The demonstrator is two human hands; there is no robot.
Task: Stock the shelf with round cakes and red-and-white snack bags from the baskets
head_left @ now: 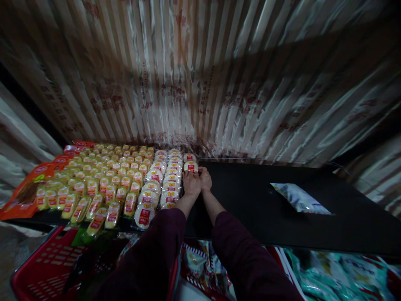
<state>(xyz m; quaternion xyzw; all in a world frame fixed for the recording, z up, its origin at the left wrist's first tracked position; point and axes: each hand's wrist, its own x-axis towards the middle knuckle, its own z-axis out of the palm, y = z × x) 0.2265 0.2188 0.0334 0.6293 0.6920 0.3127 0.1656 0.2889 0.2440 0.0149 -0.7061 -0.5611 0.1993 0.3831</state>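
Both my hands are together on the black shelf [238,196], at the near end of a short row of round, white, clear-wrapped crackers with red labels. My left hand [191,183] has its fingers bent at a wrapped round cracker [191,167]. Close against it, my right hand [205,179] has curled fingers near the same cracker; its fingertips are partly hidden. Two longer rows of round crackers [171,185] lie left of my hands. Farther left are many yellow wrapped cakes [110,193] in rows.
Orange packages [25,196] lie at the shelf's left end. A white-blue packet [299,198] rests on the right side. Below the shelf are a red basket [46,261], bagged snacks [197,259] and teal packages [344,271]. Striped plastic sheeting [188,83] hangs behind.
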